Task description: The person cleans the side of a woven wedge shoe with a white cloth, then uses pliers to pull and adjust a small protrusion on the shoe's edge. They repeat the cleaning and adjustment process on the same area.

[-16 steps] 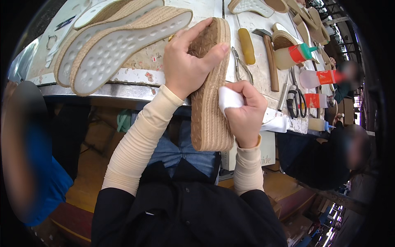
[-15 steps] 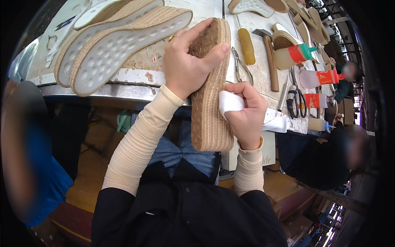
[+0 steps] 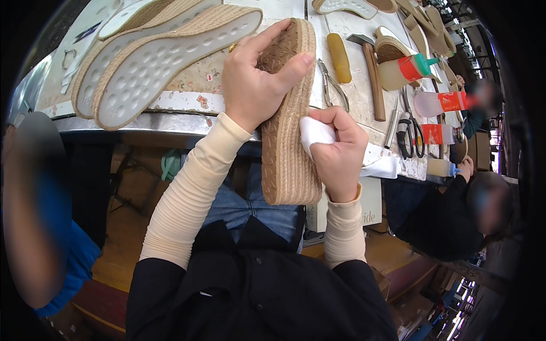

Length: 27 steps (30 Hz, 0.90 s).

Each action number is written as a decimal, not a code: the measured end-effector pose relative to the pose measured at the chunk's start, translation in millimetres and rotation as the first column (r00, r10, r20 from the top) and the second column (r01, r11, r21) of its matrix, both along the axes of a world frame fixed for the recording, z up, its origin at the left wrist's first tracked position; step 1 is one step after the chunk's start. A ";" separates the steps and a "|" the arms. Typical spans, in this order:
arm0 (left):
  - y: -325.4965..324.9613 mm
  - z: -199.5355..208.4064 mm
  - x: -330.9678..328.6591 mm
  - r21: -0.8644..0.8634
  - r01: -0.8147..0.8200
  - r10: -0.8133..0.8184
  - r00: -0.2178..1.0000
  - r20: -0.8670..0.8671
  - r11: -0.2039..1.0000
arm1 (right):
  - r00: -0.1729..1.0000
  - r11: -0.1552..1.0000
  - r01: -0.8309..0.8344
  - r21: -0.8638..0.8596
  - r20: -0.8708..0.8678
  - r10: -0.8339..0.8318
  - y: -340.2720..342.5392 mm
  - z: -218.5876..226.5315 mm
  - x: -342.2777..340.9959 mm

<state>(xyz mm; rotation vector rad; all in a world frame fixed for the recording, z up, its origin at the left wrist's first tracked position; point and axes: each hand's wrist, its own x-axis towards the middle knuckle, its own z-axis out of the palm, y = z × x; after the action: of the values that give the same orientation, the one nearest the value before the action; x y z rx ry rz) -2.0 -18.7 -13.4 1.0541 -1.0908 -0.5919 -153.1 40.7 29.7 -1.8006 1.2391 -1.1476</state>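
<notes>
A wedge shoe sole [image 3: 293,170] with a braided straw-coloured side and brown patterned tread stands tilted above the table's near edge. My left hand [image 3: 253,82] is wrapped round its upper part, fingers over the far end and thumb across the braided side. Pinched in my right hand [image 3: 344,156] is a white cloth [image 3: 315,133], pressed against the right braided side about midway along. Fingers of the right hand are curled, and part of the cloth is hidden inside them.
More wedge soles [image 3: 170,68] lie at the left of the worktable [image 3: 187,102]. To the right are pincers [image 3: 330,82], a yellow-handled tool [image 3: 339,59], a hammer [image 3: 373,82], scissors [image 3: 410,128] and several glue bottles [image 3: 401,73]. Co-workers sit at left and right.
Sole and both hands have shifted slightly up and left in the picture, along with the table. The cloth stays on the braided side. A co-worker's hand now shows by the blue-tipped bottle.
</notes>
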 end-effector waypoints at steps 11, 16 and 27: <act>-0.7 -0.6 -0.9 -0.011 -0.004 0.004 1.000 -0.010 1.000 | 0.999 0.999 -0.034 -0.024 -0.019 0.033 -2.0 0.9 -1.6; -0.5 -0.7 -0.7 -0.012 -0.008 0.008 1.000 -0.003 1.000 | 0.998 0.998 -0.018 -0.064 -0.063 0.014 -0.8 0.7 -0.7; 0.9 1.2 0.1 -0.001 -0.005 0.005 0.999 0.036 1.000 | 0.999 0.999 -0.023 -0.027 -0.034 0.022 -2.1 0.8 -2.5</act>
<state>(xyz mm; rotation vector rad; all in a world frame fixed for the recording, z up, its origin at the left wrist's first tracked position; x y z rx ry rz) -1.9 -17.8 -12.2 1.0696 -1.1196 -0.5698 -155.6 38.6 30.6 -1.8567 1.2252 -1.1314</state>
